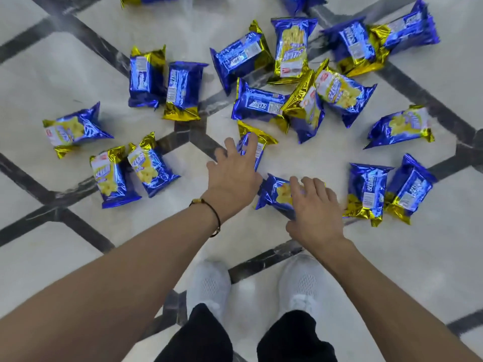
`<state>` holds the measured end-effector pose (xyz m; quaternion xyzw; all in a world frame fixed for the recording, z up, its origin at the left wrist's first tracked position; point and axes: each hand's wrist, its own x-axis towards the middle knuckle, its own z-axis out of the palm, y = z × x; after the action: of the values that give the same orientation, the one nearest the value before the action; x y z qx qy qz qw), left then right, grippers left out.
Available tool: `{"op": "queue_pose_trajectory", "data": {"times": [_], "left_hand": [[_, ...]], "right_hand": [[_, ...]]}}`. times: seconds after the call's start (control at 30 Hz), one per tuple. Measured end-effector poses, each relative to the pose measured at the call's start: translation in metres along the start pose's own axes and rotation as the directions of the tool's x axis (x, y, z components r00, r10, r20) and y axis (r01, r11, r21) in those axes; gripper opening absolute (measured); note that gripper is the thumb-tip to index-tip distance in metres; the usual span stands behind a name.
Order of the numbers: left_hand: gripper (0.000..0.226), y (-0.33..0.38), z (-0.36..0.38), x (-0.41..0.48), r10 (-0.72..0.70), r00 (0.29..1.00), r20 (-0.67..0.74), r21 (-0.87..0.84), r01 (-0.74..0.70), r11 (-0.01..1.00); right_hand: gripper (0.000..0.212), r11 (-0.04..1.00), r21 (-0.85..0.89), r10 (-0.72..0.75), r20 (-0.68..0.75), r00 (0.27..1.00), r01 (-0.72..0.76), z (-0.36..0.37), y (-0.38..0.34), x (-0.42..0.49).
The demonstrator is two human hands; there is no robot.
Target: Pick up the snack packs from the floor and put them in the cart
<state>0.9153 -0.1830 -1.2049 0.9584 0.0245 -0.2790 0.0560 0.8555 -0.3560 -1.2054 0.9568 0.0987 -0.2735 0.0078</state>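
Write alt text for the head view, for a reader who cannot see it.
Seen from above, a person's left hand touches one blue-and-gold snack pack, while the right hand curls round another pack on a pale marble floor. Many more scattered packs lie beyond. White shoes show below, and no cart is in view.

A pale marble floor (418,257) crossed by dark diagonal bands (264,259), with white mesh sneakers (209,286) and black trouser legs (287,338) nearest.
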Motion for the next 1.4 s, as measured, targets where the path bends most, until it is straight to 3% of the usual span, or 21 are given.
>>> {"op": "queue_pose_trajectory", "data": {"times": [0.2,0.33,0.5,0.63,0.97,1.17,1.4], "left_hand": [[0.095,0.005,0.04,0.025,-0.007,0.991,-0.135,0.061,0.015,0.998],[0.085,0.007,0.036,0.034,-0.027,0.993,-0.119,0.007,0.028,1.0],[0.083,0.002,0.0,0.006,-0.066,0.994,-0.084,-0.097,0.058,0.994],[0.082,0.0,-0.054,-0.032,-0.077,0.991,-0.107,-0.116,0.064,0.991],[0.084,0.043,-0.29,-0.14,-0.13,0.975,-0.18,-0.203,0.092,0.975],[0.081,0.095,-0.47,-0.213,-0.067,0.948,-0.312,-0.223,-0.004,0.975],[0.084,0.151,-0.656,-0.296,0.032,0.886,-0.463,-0.222,-0.151,0.963]], "right_hand": [[0.061,0.996,-0.058,-0.069,-0.16,0.985,0.061,0.031,0.001,0.02],[0.059,0.998,-0.036,-0.062,-0.159,0.985,0.057,0.024,0.002,0.018],[0.055,0.998,0.015,0.07,-0.179,0.981,-0.069,-0.011,0.022,-0.003],[0.053,0.972,0.17,0.2,-0.226,0.953,-0.164,-0.064,0.024,-0.026],[0.053,0.89,0.388,0.392,-0.385,0.836,-0.239,-0.301,0.034,-0.098],[0.063,0.878,0.403,0.448,-0.5,0.742,-0.259,-0.491,0.066,-0.163],[0.058,0.842,0.447,0.538,-0.637,0.553,-0.304,-0.685,0.101,-0.266]]}}
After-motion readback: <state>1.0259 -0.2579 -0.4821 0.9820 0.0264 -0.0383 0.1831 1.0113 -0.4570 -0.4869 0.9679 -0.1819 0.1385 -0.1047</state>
